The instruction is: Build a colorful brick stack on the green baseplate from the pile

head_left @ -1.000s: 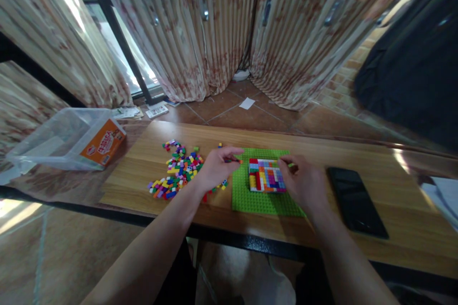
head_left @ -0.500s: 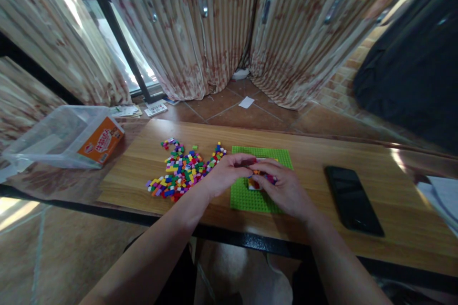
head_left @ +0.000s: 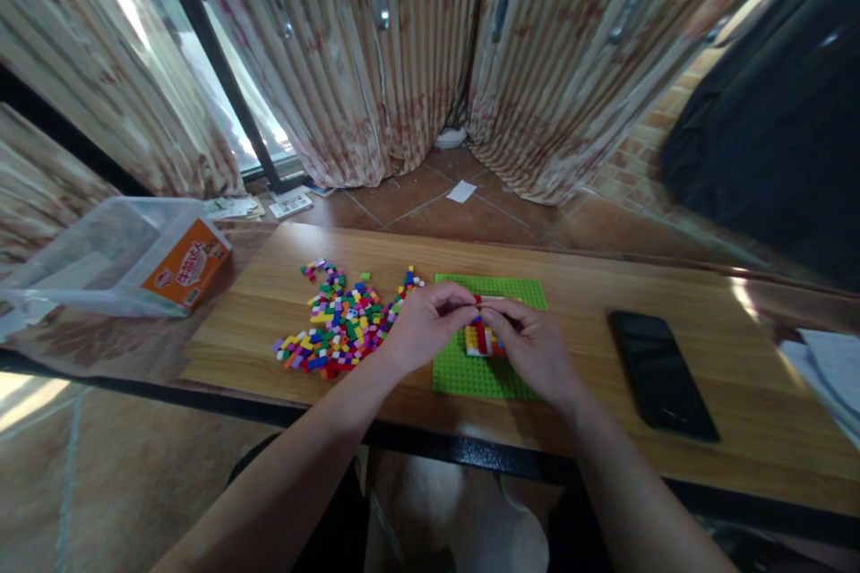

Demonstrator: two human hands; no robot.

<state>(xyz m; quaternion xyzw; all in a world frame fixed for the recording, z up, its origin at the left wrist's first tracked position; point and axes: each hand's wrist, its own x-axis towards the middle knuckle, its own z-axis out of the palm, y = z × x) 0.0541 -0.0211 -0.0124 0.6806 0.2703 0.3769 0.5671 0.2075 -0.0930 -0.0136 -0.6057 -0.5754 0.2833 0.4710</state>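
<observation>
Your left hand (head_left: 430,322) and right hand (head_left: 534,345) are pinching tiny bricks (head_left: 478,315) over a partly hidden, assembled block (head_left: 481,341); many loose bricks (head_left: 346,322) are lying unattached.

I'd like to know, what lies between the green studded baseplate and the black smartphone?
The head view shows wooden tabletop, with the right wrist crossing above it.

Light: daylight, upper-left glass door (head_left: 235,85); room dimmish | Glare: streak on upper-left curtain (head_left: 127,45), patch at tabletop's (head_left: 578,286) right | Shadow: dark lower centre | Quality: wide-angle stretching toward edges; loose toy bricks (head_left: 346,327) softly smeared
</observation>
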